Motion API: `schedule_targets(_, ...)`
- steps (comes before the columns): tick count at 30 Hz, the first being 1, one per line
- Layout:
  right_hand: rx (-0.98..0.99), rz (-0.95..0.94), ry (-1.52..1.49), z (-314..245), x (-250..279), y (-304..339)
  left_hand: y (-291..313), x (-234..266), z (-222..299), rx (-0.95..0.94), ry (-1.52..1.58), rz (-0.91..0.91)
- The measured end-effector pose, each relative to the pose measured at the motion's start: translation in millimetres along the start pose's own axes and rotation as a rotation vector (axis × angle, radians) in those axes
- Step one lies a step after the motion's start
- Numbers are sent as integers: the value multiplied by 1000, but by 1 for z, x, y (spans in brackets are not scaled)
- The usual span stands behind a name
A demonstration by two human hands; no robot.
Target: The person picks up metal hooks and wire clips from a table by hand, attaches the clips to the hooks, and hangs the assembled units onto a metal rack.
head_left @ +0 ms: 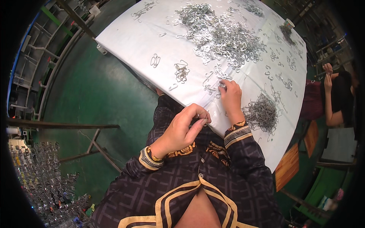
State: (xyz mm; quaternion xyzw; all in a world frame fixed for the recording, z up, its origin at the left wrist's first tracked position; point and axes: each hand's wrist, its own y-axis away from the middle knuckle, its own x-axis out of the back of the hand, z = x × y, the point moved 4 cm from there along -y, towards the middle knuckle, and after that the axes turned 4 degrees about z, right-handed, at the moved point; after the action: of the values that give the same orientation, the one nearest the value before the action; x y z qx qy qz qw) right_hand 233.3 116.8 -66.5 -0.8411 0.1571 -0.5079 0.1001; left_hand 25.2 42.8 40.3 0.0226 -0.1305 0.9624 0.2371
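Note:
My left hand (185, 128) is closed in a pinch just off the table's near edge; a thin wire-like bit may show at its fingertips, too small to name. Farther forward, my right hand (232, 98) reaches over the white tabletop (137, 38), thumb and forefinger together on a small silver metal hook (221, 86). Beside those fingers lies a loose cluster of similar hooks (209, 88). Behind it spreads a big heap of shiny silver hooks (228, 38). To the right of my right hand is a tangled pile of thin, darker wire pieces (262, 112).
A small brassy pile of clips (181, 72) and a few wire loops (155, 60) lie toward the left. A white cup (289, 23) stands at the far right edge. Another person's arm (329, 95) shows at right, near wooden stools (288, 165). Metal racks (42, 53) line the left.

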Motion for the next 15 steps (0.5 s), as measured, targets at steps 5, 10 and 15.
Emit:
schedule_targets(5, -231, -64, -297, 15, 12, -2, 0, 2, -2, 5, 8, 12)
schedule_targets(10, -439, -108, -406, 29, 29, 3, -2, 2, -3, -1, -14, 12)
schedule_targets(15, -268, -76, -187, 34, 42, 16, -4, -1, -4, 9, -8, -3)
